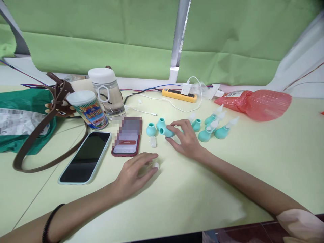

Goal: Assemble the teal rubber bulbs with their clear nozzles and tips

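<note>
My right hand [186,138] is closed on a teal squeeze bulb [169,131], thumb and fingers at its round end. The bulb is tipped on its side, its open neck facing left. In my left hand [134,172] a small whitish translucent piece [156,165] shows at the thumb tip, partly hidden by the fingers. Two open-necked teal bulbs, one [151,130] at the left and another [161,123] behind, stand beyond my hands. Beside them lies a clear plastic nozzle [153,141]. Right of my right hand are several bulbs with clear pointed nozzles [222,131].
Left of my hands lie a red-cased phone [126,136] and a pale-cased phone [86,158]. Behind them stand a noodle cup [89,109] and a water bottle [107,92]. A yellow power strip [179,95] with a white cable and a red bubble-wrap bag [255,103] lie at the back.
</note>
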Tool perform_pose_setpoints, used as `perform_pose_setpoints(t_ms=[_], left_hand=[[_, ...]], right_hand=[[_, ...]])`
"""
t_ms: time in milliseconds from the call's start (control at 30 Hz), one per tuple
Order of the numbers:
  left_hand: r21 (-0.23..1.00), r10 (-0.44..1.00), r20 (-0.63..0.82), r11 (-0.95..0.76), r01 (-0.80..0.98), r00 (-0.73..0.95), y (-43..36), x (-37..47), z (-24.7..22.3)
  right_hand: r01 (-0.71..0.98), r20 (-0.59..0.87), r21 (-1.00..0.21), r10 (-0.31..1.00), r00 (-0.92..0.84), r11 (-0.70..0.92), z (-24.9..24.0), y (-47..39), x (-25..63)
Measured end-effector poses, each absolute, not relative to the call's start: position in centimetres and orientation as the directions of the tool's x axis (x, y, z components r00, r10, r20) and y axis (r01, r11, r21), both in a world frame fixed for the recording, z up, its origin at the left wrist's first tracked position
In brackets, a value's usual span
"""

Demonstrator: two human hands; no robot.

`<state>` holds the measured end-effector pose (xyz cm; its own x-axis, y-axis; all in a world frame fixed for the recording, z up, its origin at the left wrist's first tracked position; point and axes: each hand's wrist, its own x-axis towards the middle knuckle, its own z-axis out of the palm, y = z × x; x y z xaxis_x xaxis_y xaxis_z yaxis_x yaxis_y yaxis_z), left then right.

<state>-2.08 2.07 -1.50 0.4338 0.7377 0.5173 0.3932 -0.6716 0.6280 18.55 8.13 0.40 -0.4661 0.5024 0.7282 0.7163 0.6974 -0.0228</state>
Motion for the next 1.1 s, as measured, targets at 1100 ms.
perform_pose_setpoints(t_ms=[1100], left_hand=[[0.687,0.824,0.472,-0.566,0.456,0.312,1.7,-2.2,-1.1]], right_hand=[[0.473,0.223,-0.646,0.742,-0.633,0.598,4.4,5.9,19.1]])
